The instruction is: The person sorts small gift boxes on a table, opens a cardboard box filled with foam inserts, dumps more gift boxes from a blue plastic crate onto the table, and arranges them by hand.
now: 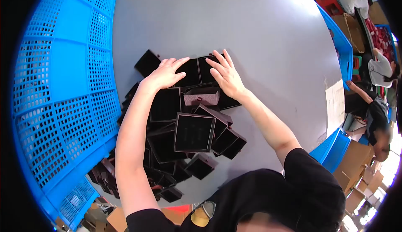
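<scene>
Two black square open boxes stand side by side at the far end of a pile: a left box [189, 73] and a right box [206, 70]. My left hand [165, 73] lies at the outer edge of the left one, fingers stretched and apart. Over the right one is my right hand [226, 75], its fingers spread too, covering part of it. Neither hand wraps round a box. Just below lie a box with a speckled greyish-pink side [202, 98] and a larger black box [195, 132] facing up. Another black box [147, 63] sits tilted beyond my left hand.
The pile of black boxes [161, 144] spreads over the grey table [268, 35] toward my body. A tall blue plastic crate [71, 77] borders the left. At right are a cardboard piece [335, 106], blue bins [333, 148] and a co-worker in dark clothing [377, 114].
</scene>
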`<state>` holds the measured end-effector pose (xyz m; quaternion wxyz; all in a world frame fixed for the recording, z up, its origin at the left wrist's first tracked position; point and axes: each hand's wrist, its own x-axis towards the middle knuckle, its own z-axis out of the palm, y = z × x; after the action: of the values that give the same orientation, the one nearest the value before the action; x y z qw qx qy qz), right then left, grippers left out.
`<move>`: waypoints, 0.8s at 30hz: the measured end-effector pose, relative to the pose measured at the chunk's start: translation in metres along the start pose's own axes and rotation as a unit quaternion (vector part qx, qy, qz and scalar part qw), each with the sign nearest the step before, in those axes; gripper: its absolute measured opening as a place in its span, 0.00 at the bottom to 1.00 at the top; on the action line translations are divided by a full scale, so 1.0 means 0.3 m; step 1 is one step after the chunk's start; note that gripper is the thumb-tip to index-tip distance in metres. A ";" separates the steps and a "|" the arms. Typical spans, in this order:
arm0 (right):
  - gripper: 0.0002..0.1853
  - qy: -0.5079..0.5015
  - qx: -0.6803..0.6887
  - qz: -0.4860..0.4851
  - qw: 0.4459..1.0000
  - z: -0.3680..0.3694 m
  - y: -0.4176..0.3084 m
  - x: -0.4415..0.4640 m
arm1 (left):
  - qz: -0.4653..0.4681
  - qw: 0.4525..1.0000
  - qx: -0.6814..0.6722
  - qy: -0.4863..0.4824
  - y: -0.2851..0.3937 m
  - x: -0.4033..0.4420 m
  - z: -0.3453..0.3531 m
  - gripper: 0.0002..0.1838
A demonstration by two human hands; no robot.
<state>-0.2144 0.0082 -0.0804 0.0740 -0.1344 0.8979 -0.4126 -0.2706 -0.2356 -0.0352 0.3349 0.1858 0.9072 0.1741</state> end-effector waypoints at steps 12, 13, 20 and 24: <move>0.23 -0.045 0.175 0.007 0.983 -0.154 0.079 -0.368 | -0.021 0.995 -0.032 -0.095 0.228 -0.199 0.163 0.45; 0.23 -0.028 0.177 0.003 0.984 -0.143 0.082 -0.395 | -0.020 0.994 -0.035 -0.104 0.236 -0.203 0.172 0.45; 0.22 0.055 0.195 -0.017 0.979 -0.071 0.077 -0.490 | -0.037 0.991 -0.064 -0.114 0.285 -0.247 0.199 0.43; 0.24 0.052 0.163 -0.027 0.985 -0.081 0.076 -0.484 | 0.045 0.997 -0.040 0.048 0.235 -0.243 0.180 0.30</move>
<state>-0.0861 0.0836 -0.0787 0.0374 -0.1228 0.8173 -0.5618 -0.1672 -0.1971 -0.0032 0.2894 0.2047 0.9054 0.2336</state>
